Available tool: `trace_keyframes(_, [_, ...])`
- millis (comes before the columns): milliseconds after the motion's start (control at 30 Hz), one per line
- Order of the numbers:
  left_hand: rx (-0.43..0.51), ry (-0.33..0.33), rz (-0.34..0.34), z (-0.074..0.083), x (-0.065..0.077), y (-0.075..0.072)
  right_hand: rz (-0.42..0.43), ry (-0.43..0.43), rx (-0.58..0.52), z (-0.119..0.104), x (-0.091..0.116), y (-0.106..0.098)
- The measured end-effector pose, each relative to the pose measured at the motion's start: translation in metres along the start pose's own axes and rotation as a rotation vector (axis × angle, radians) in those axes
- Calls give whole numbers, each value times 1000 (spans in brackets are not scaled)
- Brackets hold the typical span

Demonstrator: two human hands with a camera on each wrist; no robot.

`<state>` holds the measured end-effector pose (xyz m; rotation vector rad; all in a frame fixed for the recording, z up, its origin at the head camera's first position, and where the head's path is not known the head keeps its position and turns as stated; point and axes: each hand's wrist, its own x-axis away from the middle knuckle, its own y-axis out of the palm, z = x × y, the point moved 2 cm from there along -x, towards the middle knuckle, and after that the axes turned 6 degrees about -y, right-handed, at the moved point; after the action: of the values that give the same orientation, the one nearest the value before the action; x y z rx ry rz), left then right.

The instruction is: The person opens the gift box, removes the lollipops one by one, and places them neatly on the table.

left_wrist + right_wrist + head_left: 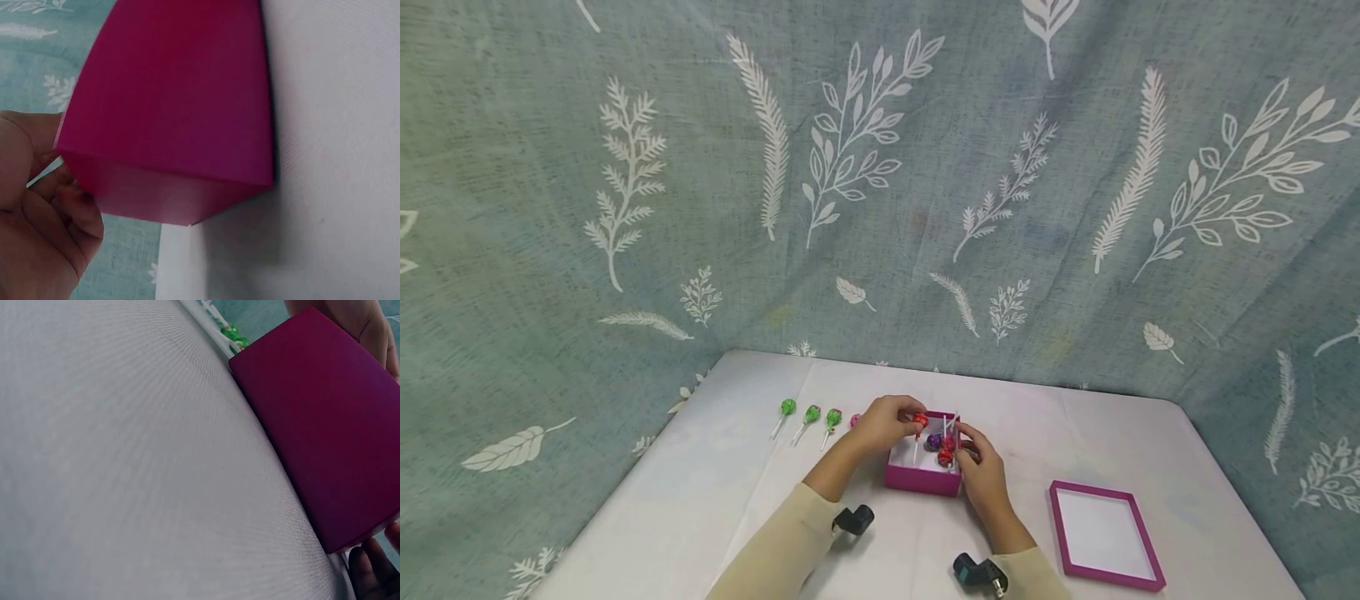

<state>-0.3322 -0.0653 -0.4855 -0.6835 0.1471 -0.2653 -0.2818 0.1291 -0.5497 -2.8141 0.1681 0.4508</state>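
The left hand [883,423] pinches a red lollipop [921,419] over the left side of an open magenta box [922,479], with the white stick pointing down. Inside the box lie a purple lollipop [933,442] and red lollipops [945,457], their white sticks leaning up by the right wall. At that right wall the right hand [983,471] grips the box, fingers outside and thumb near the rim. Both wrist views show the box's outer walls [181,94] up close; the left hand's lollipop is hidden there.
Left of the box, green lollipops [812,412] lie in a row on the white tabletop [737,467], and a pink lollipop [854,420] shows partly beside the left hand. A magenta-rimmed lid [1105,533] lies inside up at right. A leaf-patterned curtain [880,208] hangs behind.
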Motion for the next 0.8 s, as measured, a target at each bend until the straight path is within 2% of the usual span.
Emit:
trace_keyframes(133, [37,-12,7,-2,5,-9,-2,9,10,-1,2,1])
trace_keyframes(333, [214,-15,-47,-4,14,-21,-8,16,12,-2,2,-1])
trace_keyframes(400, [246,-12,-57,-6,17,-25,-14,12,11,-2,2,-2])
trace_keyframes(600, [233,-8,-45,-14,26,-44,-15,12,2,0,0,-3])
trace_keyframes(800, [222,-29,-23,-28,34,-61,-17,15,4,-3,0,-1])
